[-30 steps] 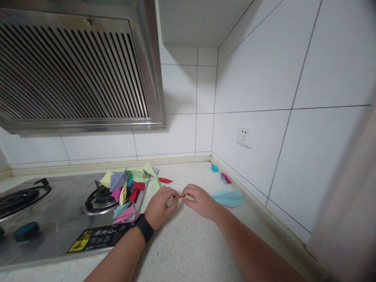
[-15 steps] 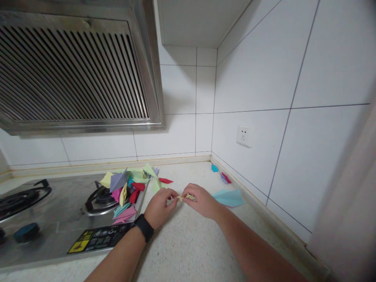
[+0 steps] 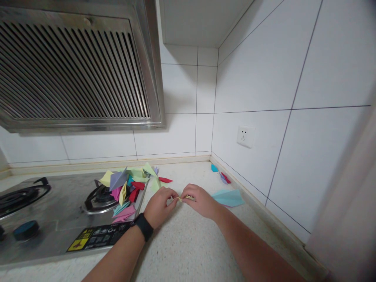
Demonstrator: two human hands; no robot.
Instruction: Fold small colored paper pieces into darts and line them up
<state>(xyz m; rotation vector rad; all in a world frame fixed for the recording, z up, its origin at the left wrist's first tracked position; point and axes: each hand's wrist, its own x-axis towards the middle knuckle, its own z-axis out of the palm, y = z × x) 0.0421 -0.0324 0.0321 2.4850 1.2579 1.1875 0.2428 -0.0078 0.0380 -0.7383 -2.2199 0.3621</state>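
Between my two hands is a small piece of yellow folded paper (image 3: 180, 199), mostly hidden by the fingers. My left hand (image 3: 161, 203), with a black watch on its wrist, pinches one end. My right hand (image 3: 199, 199) pinches the other end, its fingertips close to the left ones. Both hands are low over the speckled countertop (image 3: 188, 243). Just behind the right hand lies a flat light-blue paper piece (image 3: 229, 197). Beyond the left hand are a pale green folded paper (image 3: 155, 183) and a red folded paper (image 3: 165, 180).
A pile of coloured folded papers (image 3: 123, 192) covers part of the gas stove (image 3: 67, 223) at left. Small blue paper (image 3: 214, 168) and red-and-purple paper (image 3: 225, 178) lie by the right wall. A range hood (image 3: 79, 74) hangs above; a socket (image 3: 245, 136) is on the tiles.
The right fingertips have shifted very slightly left toward the left hand, and less of the yellow paper shows between them. The camera view has moved a little. Otherwise things lie as before.
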